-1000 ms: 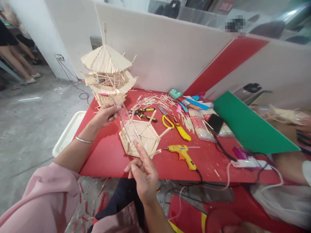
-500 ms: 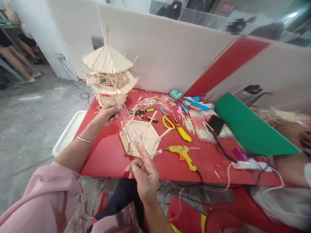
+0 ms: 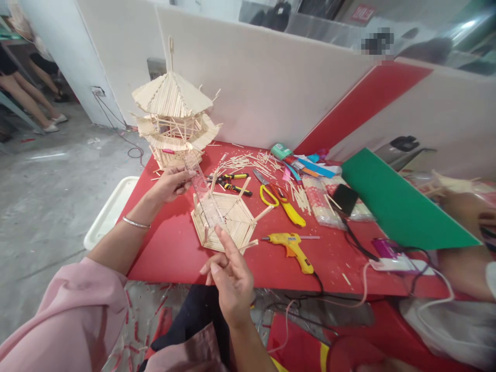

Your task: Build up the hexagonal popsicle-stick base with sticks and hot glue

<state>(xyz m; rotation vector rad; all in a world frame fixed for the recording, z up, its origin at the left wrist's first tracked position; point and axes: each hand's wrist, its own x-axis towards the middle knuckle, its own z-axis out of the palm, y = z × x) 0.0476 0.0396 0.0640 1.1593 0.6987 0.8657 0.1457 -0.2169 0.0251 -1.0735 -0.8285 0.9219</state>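
Note:
A clear plastic ruler [image 3: 202,194] lies slanted across a flat hexagonal frame of wooden sticks [image 3: 227,220] on the red table [image 3: 170,248]. My left hand [image 3: 170,183] pinches the ruler's far end, close to a stick-built pagoda tower [image 3: 172,121]. My right hand [image 3: 230,276] is at the near edge of the hexagon, forefinger stretched onto the ruler's near end, the other fingers curled.
Right of the hexagon lie a yellow glue gun [image 3: 292,245], yellow-handled scissors [image 3: 277,199], black-and-yellow pliers [image 3: 228,182], loose sticks [image 3: 244,161] and stick packets [image 3: 320,201]. A green board [image 3: 399,206] leans at right. A white tray [image 3: 110,212] sits left of the table. Another person's legs [image 3: 27,98] are far left.
Nothing in the scene has visibly moved; only the camera has shifted a little, and both hands stay on the ruler.

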